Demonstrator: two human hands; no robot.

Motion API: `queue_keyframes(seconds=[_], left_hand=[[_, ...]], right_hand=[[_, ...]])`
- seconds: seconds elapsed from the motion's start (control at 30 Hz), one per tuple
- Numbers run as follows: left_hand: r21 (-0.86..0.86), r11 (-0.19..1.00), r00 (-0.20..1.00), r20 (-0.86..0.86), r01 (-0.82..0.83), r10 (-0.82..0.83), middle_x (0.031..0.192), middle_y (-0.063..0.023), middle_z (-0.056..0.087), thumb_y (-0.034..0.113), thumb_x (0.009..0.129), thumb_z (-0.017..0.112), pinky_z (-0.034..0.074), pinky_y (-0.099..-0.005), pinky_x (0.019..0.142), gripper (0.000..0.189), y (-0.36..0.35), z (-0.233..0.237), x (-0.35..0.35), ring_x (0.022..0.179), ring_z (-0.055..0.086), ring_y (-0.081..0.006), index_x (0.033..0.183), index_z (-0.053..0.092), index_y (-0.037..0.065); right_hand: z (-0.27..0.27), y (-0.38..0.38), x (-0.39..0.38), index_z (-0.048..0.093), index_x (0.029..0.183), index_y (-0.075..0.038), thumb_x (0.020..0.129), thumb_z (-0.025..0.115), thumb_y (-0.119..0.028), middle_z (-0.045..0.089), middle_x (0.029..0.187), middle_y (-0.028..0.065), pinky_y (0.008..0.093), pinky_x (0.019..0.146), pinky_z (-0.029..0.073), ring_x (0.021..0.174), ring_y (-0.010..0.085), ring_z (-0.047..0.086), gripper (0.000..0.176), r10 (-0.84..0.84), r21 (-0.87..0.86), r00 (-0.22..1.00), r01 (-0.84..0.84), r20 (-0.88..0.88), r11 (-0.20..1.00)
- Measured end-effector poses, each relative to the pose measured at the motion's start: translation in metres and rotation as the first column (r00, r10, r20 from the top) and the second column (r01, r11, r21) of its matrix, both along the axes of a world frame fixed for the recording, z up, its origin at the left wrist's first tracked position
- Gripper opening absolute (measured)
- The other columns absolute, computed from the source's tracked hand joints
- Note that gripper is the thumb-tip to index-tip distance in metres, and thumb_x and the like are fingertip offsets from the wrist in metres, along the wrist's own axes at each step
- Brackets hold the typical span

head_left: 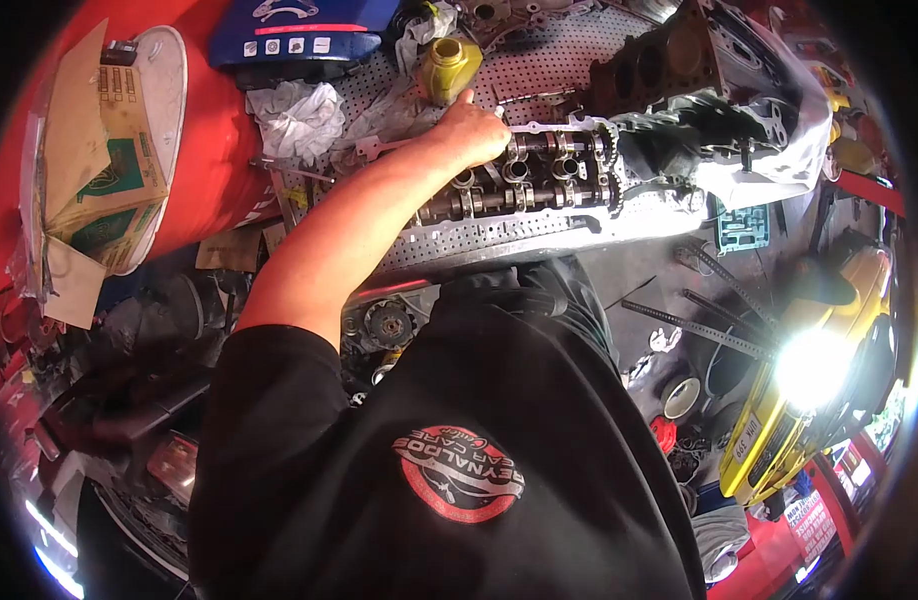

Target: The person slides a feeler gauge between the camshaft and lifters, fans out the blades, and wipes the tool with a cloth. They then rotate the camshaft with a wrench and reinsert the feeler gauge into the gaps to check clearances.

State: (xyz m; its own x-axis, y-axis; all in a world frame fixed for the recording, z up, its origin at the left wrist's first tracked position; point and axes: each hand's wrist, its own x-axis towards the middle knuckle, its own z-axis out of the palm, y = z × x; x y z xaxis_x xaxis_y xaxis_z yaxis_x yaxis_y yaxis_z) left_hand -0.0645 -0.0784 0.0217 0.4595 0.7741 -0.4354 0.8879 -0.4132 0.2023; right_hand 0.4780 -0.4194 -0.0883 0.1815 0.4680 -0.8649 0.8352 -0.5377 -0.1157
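My left hand (pixel 473 134) reaches over the back edge of the cylinder head (pixel 539 172), its fingers mostly curled and one sticking up toward a yellow oil bottle (pixel 450 72) with an open neck. Whatever the fingers hold, if anything, is too small to make out. Below the hand, the cylinder head lies on the perforated metal bench top (pixel 449 240), with shiny camshafts and a toothed timing gear (pixel 608 150) at its right end. A thin metal rod (pixel 541 97) lies just right of the fingers. My right hand is out of the picture.
Behind the cylinder head stands a dark engine block (pixel 659 65). Crumpled white cloth (pixel 297 118) and a blue case (pixel 304 30) sit at the back left. A cardboard box (pixel 104 170) is at far left. A yellow vehicle (pixel 749 440) with a bright light stands right.
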Motion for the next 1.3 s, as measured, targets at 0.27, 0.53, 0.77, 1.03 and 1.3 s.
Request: queue_keyframes(seconds=[0.27, 0.53, 0.77, 1.03, 1.3], left_hand=[[-0.097, 0.995, 1.0, -0.001, 0.006, -0.006, 0.083, -0.004, 0.071, 0.011, 0.086, 0.058, 0.026, -0.0594, 0.108, 0.015, 0.0, 0.007, -0.002, 0.086, 0.069, -0.0224, 0.084, 0.073, 0.015], [-0.017, 0.995, 0.996, 0.004, 0.094, -0.094, 0.09, -0.0043, 0.073, 0.017, 0.086, 0.057, 0.034, -0.0511, 0.099, 0.015, -0.012, -0.009, 0.023, 0.092, 0.069, -0.0231, 0.081, 0.072, 0.017], [0.004, 0.992, 0.984, -0.12, 0.13, -0.128, 0.087, -0.0034, 0.073, 0.011, 0.083, 0.062, 0.03, -0.0561, 0.106, 0.013, -0.001, -0.003, 0.019, 0.095, 0.069, -0.0217, 0.075, 0.071, 0.017], [0.02, 0.987, 0.971, 0.187, -0.158, 0.151, 0.088, -0.0076, 0.072, 0.012, 0.087, 0.062, 0.042, -0.0552, 0.099, 0.02, -0.007, 0.067, -0.02, 0.083, 0.07, -0.0232, 0.104, 0.073, 0.016], [-0.243, 0.877, 0.574, 0.678, -0.414, 0.459, 0.095, -0.0158, 0.07, 0.005, 0.084, 0.069, 0.054, -0.0377, 0.076, 0.033, -0.126, 0.086, 0.014, 0.085, 0.069, -0.0283, 0.116, 0.068, 0.014]], right_hand=[[0.001, -0.004, -0.002, 0.063, 0.118, -0.001, 0.091, 0.056, -0.025, 0.061, 0.122, 0.0194, 0.0408, 0.097, 0.046, 0.114, 0.0356, 0.058, 0.037, -0.011, -0.008, 1.0, 0.011, -0.008, 1.0], [0.006, -0.001, -0.007, 0.063, 0.117, -0.001, 0.092, 0.055, -0.026, 0.062, 0.121, 0.0185, 0.0403, 0.098, 0.046, 0.114, 0.0346, 0.058, 0.036, -0.026, 0.011, 0.999, 0.026, -0.021, 1.0], [0.01, -0.001, -0.008, 0.063, 0.117, -0.001, 0.093, 0.054, -0.026, 0.062, 0.121, 0.0177, 0.0399, 0.098, 0.046, 0.113, 0.0336, 0.059, 0.036, -0.033, 0.022, 0.999, 0.034, -0.029, 0.999], [0.009, 0.004, -0.006, 0.064, 0.117, -0.001, 0.095, 0.054, -0.026, 0.063, 0.12, 0.0167, 0.0395, 0.098, 0.046, 0.113, 0.0325, 0.059, 0.035, -0.027, 0.037, 0.999, 0.029, -0.04, 0.999], [0.081, 0.119, -0.078, 0.061, 0.12, 0.0, 0.094, 0.058, -0.026, 0.064, 0.118, 0.0148, 0.0366, 0.098, 0.045, 0.112, 0.0271, 0.059, 0.037, -0.023, 0.365, 0.956, 0.133, -0.291, 0.921]])
